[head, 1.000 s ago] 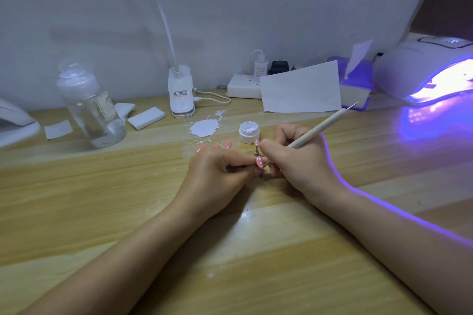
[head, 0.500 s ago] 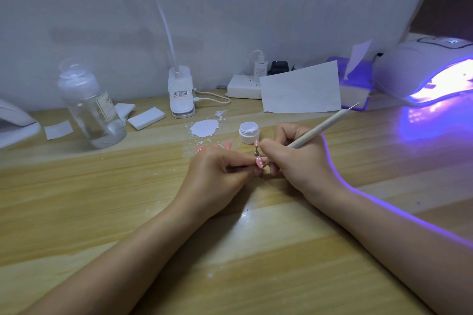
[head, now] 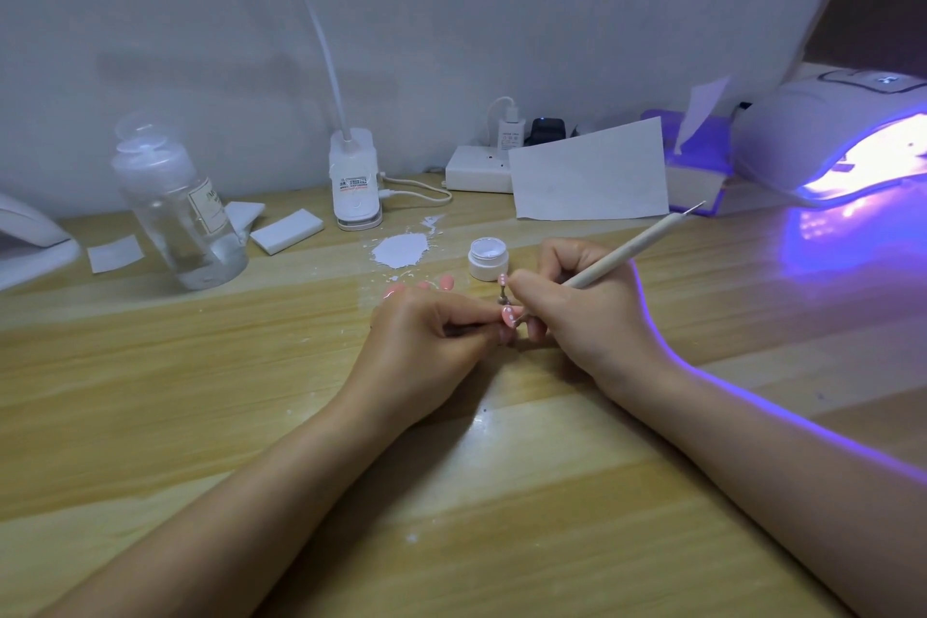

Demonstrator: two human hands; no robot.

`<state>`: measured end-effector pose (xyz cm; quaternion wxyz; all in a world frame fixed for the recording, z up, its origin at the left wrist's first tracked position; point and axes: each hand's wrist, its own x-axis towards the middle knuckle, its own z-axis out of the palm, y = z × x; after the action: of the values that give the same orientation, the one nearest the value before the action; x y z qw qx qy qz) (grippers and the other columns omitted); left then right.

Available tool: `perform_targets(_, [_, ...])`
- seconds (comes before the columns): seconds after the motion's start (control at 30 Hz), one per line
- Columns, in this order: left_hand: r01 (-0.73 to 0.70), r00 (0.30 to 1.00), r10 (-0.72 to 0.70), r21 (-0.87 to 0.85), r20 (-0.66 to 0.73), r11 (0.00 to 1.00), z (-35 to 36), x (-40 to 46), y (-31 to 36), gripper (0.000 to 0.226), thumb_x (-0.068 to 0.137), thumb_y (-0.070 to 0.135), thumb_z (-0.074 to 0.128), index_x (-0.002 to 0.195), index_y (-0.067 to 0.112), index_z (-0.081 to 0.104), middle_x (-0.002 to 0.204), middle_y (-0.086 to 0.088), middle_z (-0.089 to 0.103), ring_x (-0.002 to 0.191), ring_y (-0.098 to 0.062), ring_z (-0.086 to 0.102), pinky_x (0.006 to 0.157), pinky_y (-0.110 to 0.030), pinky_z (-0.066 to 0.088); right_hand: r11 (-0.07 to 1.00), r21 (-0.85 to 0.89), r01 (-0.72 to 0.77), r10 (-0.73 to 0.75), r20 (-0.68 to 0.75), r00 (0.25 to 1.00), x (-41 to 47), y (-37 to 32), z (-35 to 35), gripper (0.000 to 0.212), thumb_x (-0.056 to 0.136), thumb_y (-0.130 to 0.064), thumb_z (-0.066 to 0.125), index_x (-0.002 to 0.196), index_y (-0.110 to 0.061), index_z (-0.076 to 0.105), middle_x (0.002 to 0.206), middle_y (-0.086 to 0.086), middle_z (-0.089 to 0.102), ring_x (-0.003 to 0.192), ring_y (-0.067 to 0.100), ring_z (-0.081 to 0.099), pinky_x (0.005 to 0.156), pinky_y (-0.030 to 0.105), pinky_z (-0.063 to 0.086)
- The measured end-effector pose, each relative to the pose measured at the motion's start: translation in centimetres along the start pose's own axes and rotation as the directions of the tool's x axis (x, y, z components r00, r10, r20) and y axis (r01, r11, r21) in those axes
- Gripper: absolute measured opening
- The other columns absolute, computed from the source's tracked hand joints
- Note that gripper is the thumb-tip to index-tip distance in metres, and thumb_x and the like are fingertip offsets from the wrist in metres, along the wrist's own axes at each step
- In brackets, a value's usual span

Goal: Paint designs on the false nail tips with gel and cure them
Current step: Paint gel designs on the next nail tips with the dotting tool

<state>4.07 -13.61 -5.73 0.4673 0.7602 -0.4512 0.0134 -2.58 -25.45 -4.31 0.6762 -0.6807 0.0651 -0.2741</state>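
Between the two hands sits the work. Closed around a thin holder, the left hand [head: 426,336] presents a pink nail tip [head: 507,315] with white dots; the right hand [head: 577,306], fingers pinched shut on a dotting tool [head: 632,248], meets it point down. Bracing both hands on the table [head: 200,391] should keep the dots even. Just beyond the right knuckles stands the open gel pot [head: 488,257]; far right glows the curing lamp [head: 842,141].

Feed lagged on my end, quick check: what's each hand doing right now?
Left hand: closed, pinching the stick carrying the nail tip.
Right hand: closed on the dotting pen, its working end at the tip.
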Motion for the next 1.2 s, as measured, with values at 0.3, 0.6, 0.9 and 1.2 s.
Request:
perform_targets(0.3, [-0.009,1.000,0.009,-0.016,0.027,1.000,0.09,-0.02,-0.20,0.017,0.079,0.002,0.067,0.091,0.013,0.074,0.084,0.031,0.061,0.065,0.030,0.040,0.089,0.005,0.023,1.000,-0.003,-0.011,0.011,-0.009,1.000,0.01,0.03,0.03,0.046,0.076,0.010,0.052,0.041,-0.015,0.035,0.032,-0.002,0.044,0.034,0.012,0.050,0.038,0.014,0.039])
perform_targets(0.6, [0.000,1.000,0.000,-0.010,0.002,1.000,-0.03,-0.01,0.12,0.018,0.080,0.003,0.066,0.092,0.015,0.073,0.080,0.035,0.055,0.093,0.019,0.031,0.107,-0.010,0.015,1.000,-0.003,0.002,-0.002,-0.007,1.000,-0.08,-0.09,0.03,0.043,0.076,0.012,0.051,0.044,-0.011,0.034,0.030,-0.003,0.043,0.030,0.007,0.047,0.037,0.011,0.037])
perform_targets(0.9, [0.001,1.000,-0.001,-0.017,0.001,1.000,0.02,0.01,0.15,0.024,0.080,0.002,0.066,0.094,0.022,0.069,0.080,0.035,0.055,0.092,0.022,0.032,0.105,-0.006,0.014,1.000,0.007,0.007,-0.007,-0.009,1.000,0.02,0.03,0.03,0.047,0.075,0.013,0.051,0.040,-0.014,0.035,0.031,-0.002,0.044,0.032,0.009,0.048,0.038,0.011,0.037])
perform_targets(1.2, [0.029,0.999,-0.028,-0.025,0.022,0.999,0.05,0.01,0.07,0.018,0.080,0.002,0.066,0.092,0.014,0.073,0.081,0.032,0.059,0.076,0.029,0.046,0.107,-0.007,0.015,1.000,0.024,0.002,-0.002,-0.002,1.000,0.03,0.06,0.08,0.046,0.076,0.014,0.051,0.041,-0.012,0.035,0.031,-0.002,0.044,0.031,0.009,0.046,0.038,0.011,0.037])
